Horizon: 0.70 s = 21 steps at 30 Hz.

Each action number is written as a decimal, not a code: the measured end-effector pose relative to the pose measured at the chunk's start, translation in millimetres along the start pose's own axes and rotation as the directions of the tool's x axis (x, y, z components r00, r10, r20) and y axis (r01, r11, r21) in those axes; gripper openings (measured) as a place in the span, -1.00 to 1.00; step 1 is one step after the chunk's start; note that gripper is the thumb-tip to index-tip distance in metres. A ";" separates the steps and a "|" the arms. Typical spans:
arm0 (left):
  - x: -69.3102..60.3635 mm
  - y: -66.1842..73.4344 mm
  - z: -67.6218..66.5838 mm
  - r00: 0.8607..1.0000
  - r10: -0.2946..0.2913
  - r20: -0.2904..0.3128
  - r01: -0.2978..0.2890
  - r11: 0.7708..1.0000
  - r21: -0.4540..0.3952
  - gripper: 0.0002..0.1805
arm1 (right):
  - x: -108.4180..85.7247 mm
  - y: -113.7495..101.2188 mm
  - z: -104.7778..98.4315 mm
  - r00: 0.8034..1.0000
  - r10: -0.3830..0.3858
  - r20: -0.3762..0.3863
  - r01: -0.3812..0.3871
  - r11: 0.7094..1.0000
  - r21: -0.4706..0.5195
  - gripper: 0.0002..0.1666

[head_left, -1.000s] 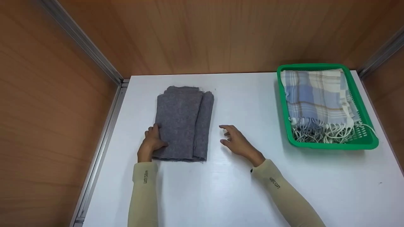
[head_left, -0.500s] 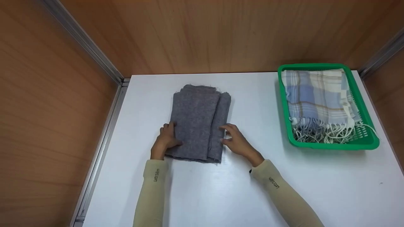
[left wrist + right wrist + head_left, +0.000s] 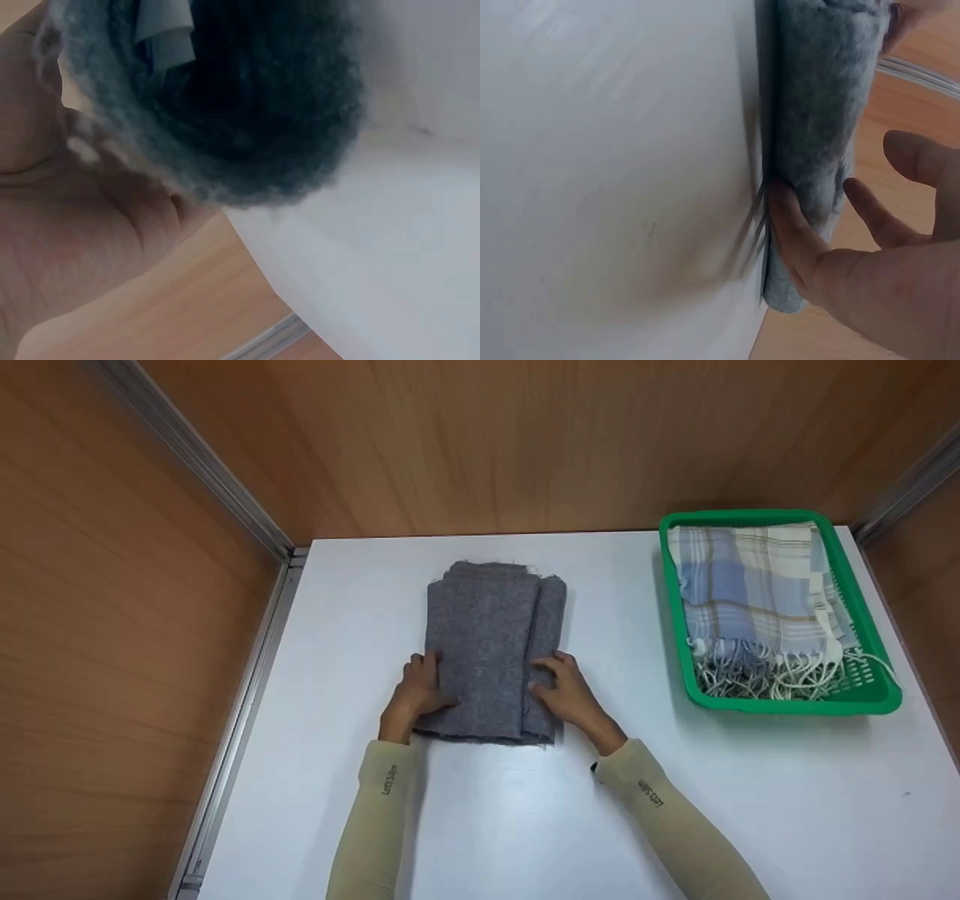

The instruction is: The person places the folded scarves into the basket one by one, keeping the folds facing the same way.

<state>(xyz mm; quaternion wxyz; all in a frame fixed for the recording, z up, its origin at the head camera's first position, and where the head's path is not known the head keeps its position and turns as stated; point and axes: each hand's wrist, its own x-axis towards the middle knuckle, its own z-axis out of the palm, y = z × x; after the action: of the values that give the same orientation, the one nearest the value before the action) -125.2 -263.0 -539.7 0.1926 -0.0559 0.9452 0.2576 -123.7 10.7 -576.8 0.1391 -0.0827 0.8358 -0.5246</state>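
A folded grey scarf (image 3: 484, 652) with frayed ends lies flat on the white table. My left hand (image 3: 416, 695) grips its left edge near the front corner, the thumb on top. In the left wrist view the fuzzy fold (image 3: 255, 169) of the scarf is close, with a pale tag (image 3: 166, 34) inside. At the right edge is my right hand (image 3: 574, 694), its fingers bent and spread. The right wrist view shows a fingertip of that hand (image 3: 885, 292) against the scarf's side (image 3: 817, 97), with the thumb held apart from it.
A green plastic basket (image 3: 787, 706) stands at the right back of the table (image 3: 480, 825). Plaid scarves (image 3: 750, 585) with fringes lie folded in it, and one strand hangs over the rim. Wooden panels (image 3: 480, 442) close off the back and sides.
My left hand has slid the folded grey scarf to the right across the table. Its right edge now meets my right hand, which has stayed nearly in place.
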 end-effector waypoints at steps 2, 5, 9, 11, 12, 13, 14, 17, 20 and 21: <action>-0.9 4.4 3.1 1.000 0.004 -0.006 -0.004 1.000 -0.003 0.07 | 0.5 -0.3 0.2 1.000 0.019 -0.023 -0.019 1.000 0.003 -0.56; -1.3 9.7 7.2 1.000 0.021 -0.013 -0.021 1.000 -0.003 0.06 | 0.9 -0.6 1.1 0.997 0.034 -0.070 -0.034 0.999 0.008 -0.63; -1.4 15.5 11.5 0.998 0.057 -0.017 -0.057 0.998 -0.024 0.02 | -0.1 -2.8 2.3 0.988 0.067 -0.141 -0.071 0.997 -0.027 -0.60; -2.1 18.8 13.1 0.997 0.073 -0.020 -0.074 0.997 -0.039 -0.01 | 0.1 -3.2 2.4 0.980 0.088 -0.180 -0.101 0.993 -0.063 -0.58; -2.4 20.2 13.8 0.997 0.080 -0.021 -0.081 0.996 -0.046 -0.02 | 0.6 -3.2 2.3 0.975 0.098 -0.198 -0.116 0.990 -0.083 -0.58; -2.7 21.5 14.4 0.996 0.086 -0.020 -0.087 0.995 -0.050 -0.03 | 1.2 -2.8 2.0 0.971 0.106 -0.214 -0.130 0.986 -0.104 -0.59; -3.2 22.9 14.9 0.996 0.088 -0.019 -0.089 0.995 -0.055 -0.04 | 1.9 -2.3 1.6 0.967 0.109 -0.229 -0.140 0.982 -0.124 -0.61; -3.0 24.9 16.0 0.996 0.093 -0.017 -0.094 0.993 -0.074 -0.08 | 3.8 -0.1 -1.3 0.961 0.113 -0.252 -0.153 0.978 -0.144 -0.69; -1.2 23.4 16.1 0.996 0.089 -0.028 -0.092 0.989 -0.114 -0.18 | 5.0 1.7 -5.3 0.958 0.124 -0.258 -0.154 0.983 -0.101 -0.76; -0.4 22.5 15.7 0.996 0.087 -0.037 -0.091 0.987 -0.132 -0.23 | 5.4 2.0 -6.8 0.957 0.130 -0.259 -0.154 0.985 -0.075 -0.78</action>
<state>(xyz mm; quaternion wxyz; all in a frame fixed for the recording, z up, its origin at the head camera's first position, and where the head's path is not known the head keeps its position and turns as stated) -124.2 -235.6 -541.6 0.1620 -0.0302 0.9304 0.3275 -130.9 15.8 -576.6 0.0645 0.0387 0.8744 -0.4793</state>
